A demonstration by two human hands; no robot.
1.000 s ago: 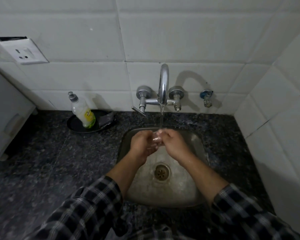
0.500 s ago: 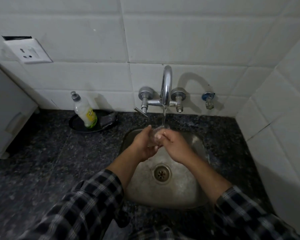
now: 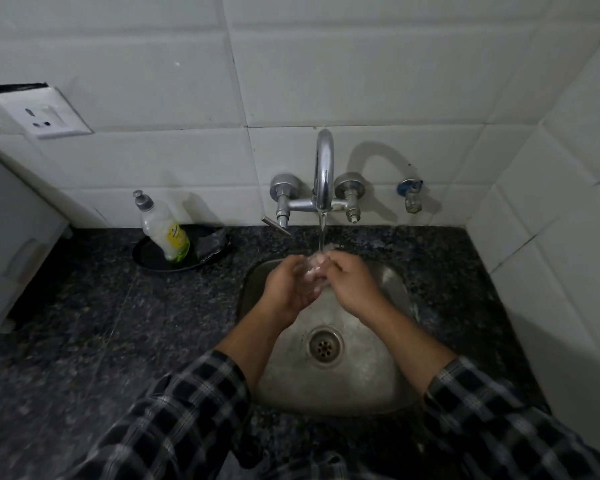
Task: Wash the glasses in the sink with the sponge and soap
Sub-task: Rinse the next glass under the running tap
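Over the steel sink (image 3: 388, 386), a small clear glass (image 3: 315, 271) sits between both my hands under running water from the chrome tap (image 3: 323, 174). My left hand (image 3: 286, 289) cups the glass from the left, fingers curled round it. My right hand (image 3: 350, 285) grips it from the right, its fingertips at the rim. Most of the glass is hidden by my fingers. The soap bottle (image 3: 165, 233) stands in a black dish (image 3: 153, 259) at the back left, with a dark sponge (image 3: 210, 244) beside it.
Dark speckled granite counter (image 3: 101, 323) surrounds the sink. White tiled walls rise behind and to the right. A wall socket (image 3: 45, 114) is at upper left, a white appliance (image 3: 11, 237) at the left edge, a small valve (image 3: 411, 197) right of the tap.
Both hands stay under the stream with the glass between them. They lifted slightly toward the tap and the glass turned a little in my grip.
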